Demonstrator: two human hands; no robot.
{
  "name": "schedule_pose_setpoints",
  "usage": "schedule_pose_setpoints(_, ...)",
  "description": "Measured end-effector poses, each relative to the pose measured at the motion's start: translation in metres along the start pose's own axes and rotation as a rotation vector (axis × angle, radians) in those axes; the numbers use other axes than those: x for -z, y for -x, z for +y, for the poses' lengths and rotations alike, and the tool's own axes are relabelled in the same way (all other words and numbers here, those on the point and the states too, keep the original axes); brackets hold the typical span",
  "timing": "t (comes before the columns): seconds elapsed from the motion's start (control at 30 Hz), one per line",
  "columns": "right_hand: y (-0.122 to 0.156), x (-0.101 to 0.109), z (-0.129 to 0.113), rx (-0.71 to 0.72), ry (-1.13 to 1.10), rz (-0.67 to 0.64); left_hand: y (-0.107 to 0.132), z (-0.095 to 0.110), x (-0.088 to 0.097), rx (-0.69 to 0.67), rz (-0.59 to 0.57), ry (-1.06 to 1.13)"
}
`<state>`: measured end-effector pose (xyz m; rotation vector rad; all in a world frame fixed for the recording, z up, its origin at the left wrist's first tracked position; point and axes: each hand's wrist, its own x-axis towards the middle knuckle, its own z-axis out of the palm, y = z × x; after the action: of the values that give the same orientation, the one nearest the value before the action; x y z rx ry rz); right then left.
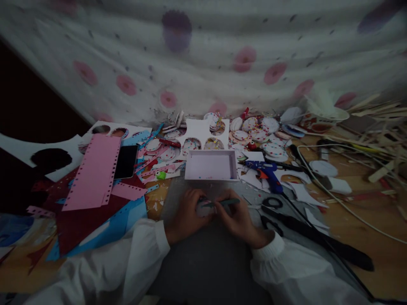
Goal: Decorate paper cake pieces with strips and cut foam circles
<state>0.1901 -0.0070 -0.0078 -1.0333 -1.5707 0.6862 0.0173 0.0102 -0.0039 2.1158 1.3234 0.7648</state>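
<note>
My left hand [186, 214] is closed on a small round paper piece [203, 209] with coloured dots, held low over a grey cutting mat [206, 258]. My right hand [237, 218] grips a dark pen-like tool [226, 203] whose tip rests on that round piece. Both hands touch each other at the piece. Just beyond them lies an open, shallow white box [211, 165].
Pink perforated paper strip [93, 171], a phone [126, 161], red and blue paper scraps at left. Blue glue gun [269, 173], black scissors [295, 222] and a white cable [343, 203] at right. Several dotted paper circles [254, 133] and a bowl [322, 118] stand at the back by the dotted cloth.
</note>
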Motion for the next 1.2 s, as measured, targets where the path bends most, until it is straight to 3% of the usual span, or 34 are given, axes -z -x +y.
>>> schedule_pose_setpoints(0.43, -0.003, 0.004, -0.006, -0.188, -0.176, 0.2, 0.0, 0.008, 0.006, 0.037, -0.005, 0.032)
schedule_pose_setpoints(0.63, -0.006, 0.008, -0.01, -0.317, -0.233, 0.195, 0.001, 0.011, 0.009, 0.095, -0.025, 0.089)
schedule_pose_setpoints(0.93, -0.005, 0.006, -0.018, -0.281, -0.228, 0.109, 0.004, 0.01, 0.021, 0.073, -0.144, 0.154)
schedule_pose_setpoints(1.2, -0.003, 0.006, -0.018, -0.232, -0.158, 0.088, 0.005, -0.002, 0.023, -0.047, -0.198, 0.189)
